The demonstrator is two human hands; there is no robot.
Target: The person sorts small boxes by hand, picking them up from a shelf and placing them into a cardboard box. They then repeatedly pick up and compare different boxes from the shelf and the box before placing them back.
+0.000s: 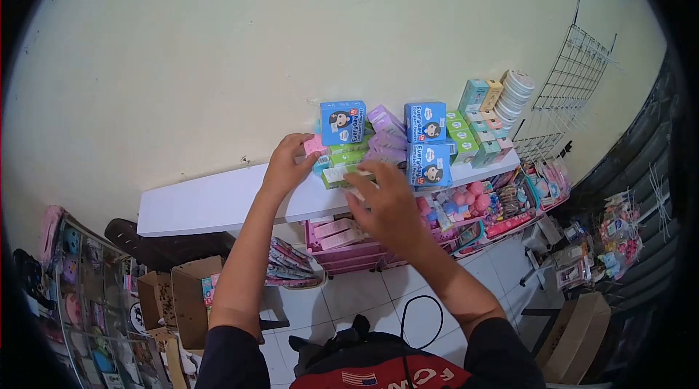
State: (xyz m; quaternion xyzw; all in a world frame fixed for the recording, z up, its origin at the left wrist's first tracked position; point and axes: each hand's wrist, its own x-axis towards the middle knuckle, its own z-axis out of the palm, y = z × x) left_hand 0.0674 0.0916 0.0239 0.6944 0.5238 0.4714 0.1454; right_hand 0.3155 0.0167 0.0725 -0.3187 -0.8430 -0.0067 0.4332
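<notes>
The left hand [286, 165] had its fingers clamped on a pink box [314, 146] near the back edge of the shelf [207, 204]; the right hand [392, 208], fingers apart, was over a green box [333, 177] nearer the front edge, contact unclear.

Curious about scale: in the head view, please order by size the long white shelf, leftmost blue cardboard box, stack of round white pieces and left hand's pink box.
1. Long white shelf
2. Blue cardboard box and round white stack: too alike to rank
3. Small pink box
</notes>
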